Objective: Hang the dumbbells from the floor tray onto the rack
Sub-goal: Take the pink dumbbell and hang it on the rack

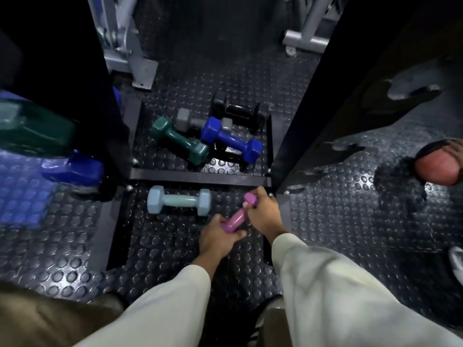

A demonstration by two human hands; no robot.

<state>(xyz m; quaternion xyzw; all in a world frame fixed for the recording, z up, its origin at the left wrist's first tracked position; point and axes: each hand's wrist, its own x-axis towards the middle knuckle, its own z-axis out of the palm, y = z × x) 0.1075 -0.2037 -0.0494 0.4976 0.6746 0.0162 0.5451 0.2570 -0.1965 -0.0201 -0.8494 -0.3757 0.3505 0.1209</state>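
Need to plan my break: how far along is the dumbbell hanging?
Early. A green and a blue dumbbell seem racked at left. Both hands, left and right, grip the purple dumbbell. Five remain in the floor tray, including the light blue one.

Purple dumbbell (238,216) in both hands

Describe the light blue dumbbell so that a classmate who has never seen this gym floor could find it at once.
Start at the black floor tray between the rack uprights, and take its near section. The light blue dumbbell lies there alone on the studded mat, left of the purple dumbbell held in both hands. It is the palest one, untouched.
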